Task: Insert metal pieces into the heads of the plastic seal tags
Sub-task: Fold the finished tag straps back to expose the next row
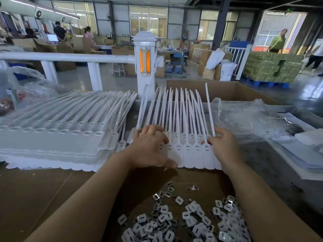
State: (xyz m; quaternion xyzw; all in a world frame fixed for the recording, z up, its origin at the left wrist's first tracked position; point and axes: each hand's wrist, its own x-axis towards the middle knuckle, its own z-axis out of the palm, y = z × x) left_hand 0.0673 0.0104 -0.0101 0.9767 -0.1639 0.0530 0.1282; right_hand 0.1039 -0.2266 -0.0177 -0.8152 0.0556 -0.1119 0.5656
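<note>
Metal pieces (pixel 183 222) heaped at 6 o'clock: small, light, likely slippery; pinch by edges. Left hand (pixel 150 145), fingers spread, presses the row of plastic seal tags (pixel 188 149) at centre. Right hand (pixel 222 144) pinches one upright, flexible strap (pixel 209 109). Stacked tags (pixel 52 135) at 10 o'clock. No legible writing.

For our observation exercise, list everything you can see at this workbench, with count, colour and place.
seal tags: one row, white, centre, under both hands
tag stack: one, white, left
metal pieces: many, silver and white, near pile
cardboard sheet: one, brown, under everything
plastic bag: one, clear, right
cardboard box: one, brown, behind
railing: one, white, behind
left hand: resting on tags
right hand: fingers pinching one raised strap
</note>
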